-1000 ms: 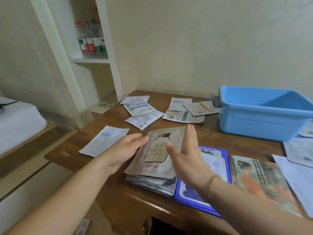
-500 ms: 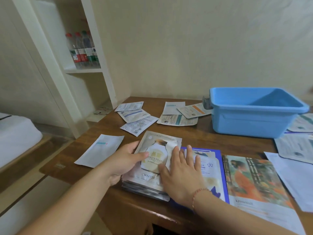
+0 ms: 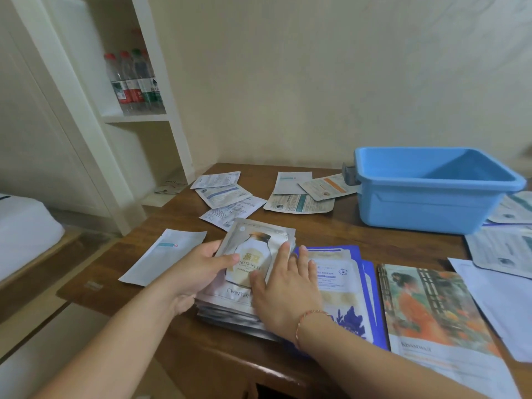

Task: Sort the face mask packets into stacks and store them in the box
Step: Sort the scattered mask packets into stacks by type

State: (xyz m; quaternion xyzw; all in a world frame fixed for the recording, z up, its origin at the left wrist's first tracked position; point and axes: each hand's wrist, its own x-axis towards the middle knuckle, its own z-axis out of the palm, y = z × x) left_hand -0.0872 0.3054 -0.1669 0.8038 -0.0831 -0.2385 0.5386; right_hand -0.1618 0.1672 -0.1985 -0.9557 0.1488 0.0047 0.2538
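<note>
Squaring up the beige stack of mask packets (image 3: 253, 263) just below the centre of the head view, both hands press against it from either side. The left hand (image 3: 198, 272) curls round the stack's left edge, thumb lying on the top packet; the right hand (image 3: 285, 295) lies flat and spread, fingers on the right edge.

The packets look thin, light and glossy, so I judge they will slide off one another easily; pinching the whole stack at its two long edges, thumbs on top, seems the safest hold.

The stack's long axis runs from the lower frame up toward the wall, leaning slightly right, with the printed bottle's top pointing away from the person.

The blue box (image 3: 431, 191) stands open at the upper right of the wooden surface (image 3: 359, 240), well apart from the stack.
</note>
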